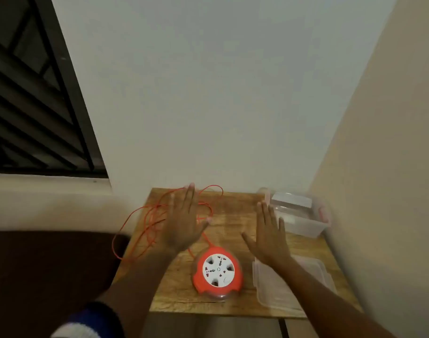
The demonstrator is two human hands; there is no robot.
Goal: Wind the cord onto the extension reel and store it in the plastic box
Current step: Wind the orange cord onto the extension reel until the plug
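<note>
An orange extension reel [217, 271] with a white socket face lies flat near the front of a small wooden table [230, 225]. Its thin orange cord [145, 228] runs loose in several loops over the table's back left corner and hangs off the left edge. My left hand [184, 223] hovers flat over the cord loops, fingers straight and spread, holding nothing. My right hand [269, 235] is held flat over the table's middle right, fingers straight, empty. A clear plastic box [306, 218] stands open at the back right corner.
A clear lid [315, 269] lies flat at the table's front right, partly under my right forearm. White walls close in behind and on the right. A dark barred window is at the upper left, and a dark surface lies left of the table.
</note>
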